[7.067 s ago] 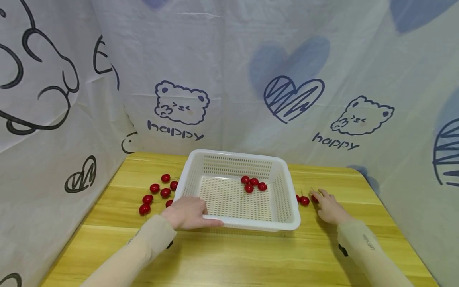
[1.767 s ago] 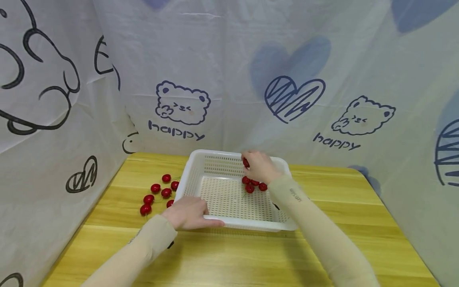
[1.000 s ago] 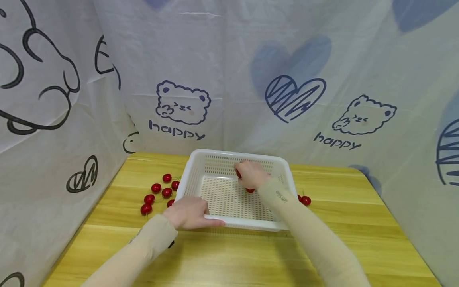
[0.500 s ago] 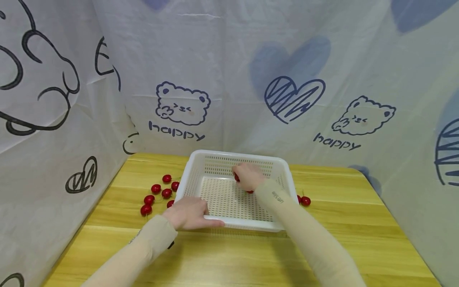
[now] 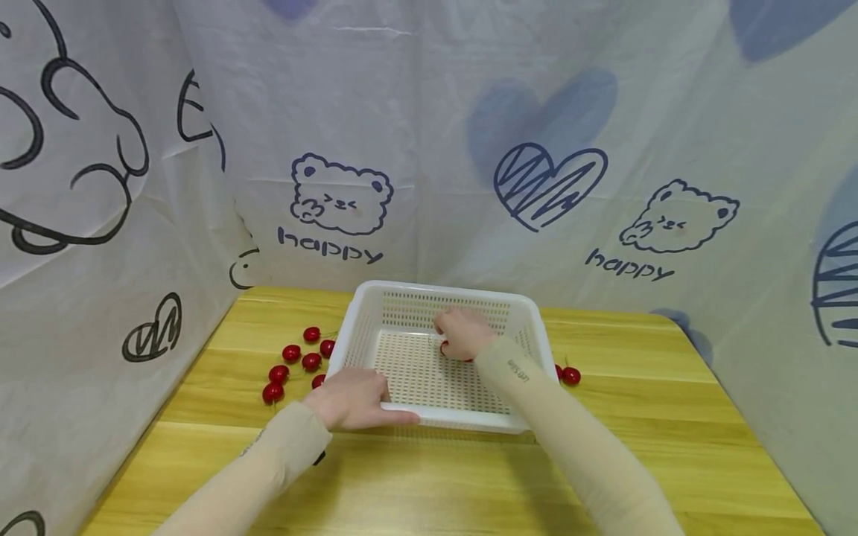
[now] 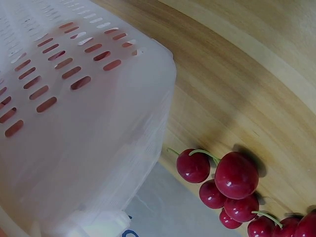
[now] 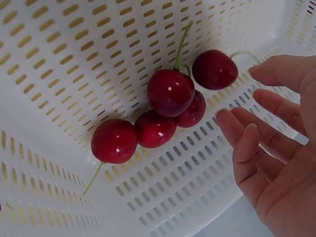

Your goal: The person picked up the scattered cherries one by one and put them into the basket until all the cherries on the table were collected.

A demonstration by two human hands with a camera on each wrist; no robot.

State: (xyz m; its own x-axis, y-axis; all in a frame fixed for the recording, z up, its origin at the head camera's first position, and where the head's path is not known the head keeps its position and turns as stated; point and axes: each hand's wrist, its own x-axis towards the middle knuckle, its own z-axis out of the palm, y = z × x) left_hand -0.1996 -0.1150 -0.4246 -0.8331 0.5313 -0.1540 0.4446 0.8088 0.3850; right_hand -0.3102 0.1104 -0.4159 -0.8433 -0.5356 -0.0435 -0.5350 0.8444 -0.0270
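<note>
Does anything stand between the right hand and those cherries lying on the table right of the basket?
Yes: the white basket, whose right wall rises between them. The right hand is inside it, while those cherries lie outside on the table, so the hand would probably have to lift over that wall.

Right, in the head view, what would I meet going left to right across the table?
Cherry cluster → left hand → right hand → cherry pair. The white basket overlaps both hands in this picture, so I leave it out.
</note>
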